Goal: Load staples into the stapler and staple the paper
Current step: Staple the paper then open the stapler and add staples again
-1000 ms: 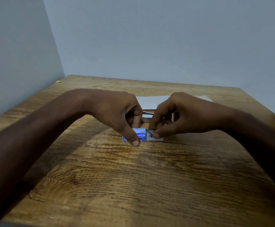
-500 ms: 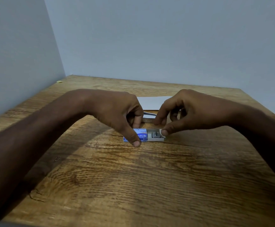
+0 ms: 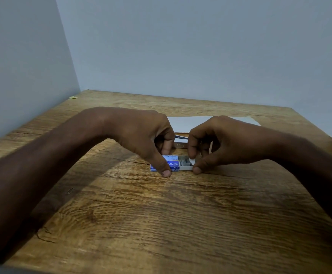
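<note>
On the bench [image 3: 161, 224], the left hand [image 3: 141, 135] fingers pinch the staple box [image 3: 173, 165] sleeve, the right hand [image 3: 220, 141] fingers grip its open tray [image 3: 188, 168], which may slide out fully and spill the staples [image 3: 184, 162].

Both forearms bare, no sleeves; left hand [image 3: 141, 139], right hand [image 3: 220, 143].

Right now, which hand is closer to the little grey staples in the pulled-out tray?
Right. The right hand pinches the white tray end beside the grey staples; the left hand holds the blue box sleeve, farther left.

stapler [image 3: 181, 142] mostly hidden between hands, paper [image 3: 183, 124] partly covered, box print too small
</note>
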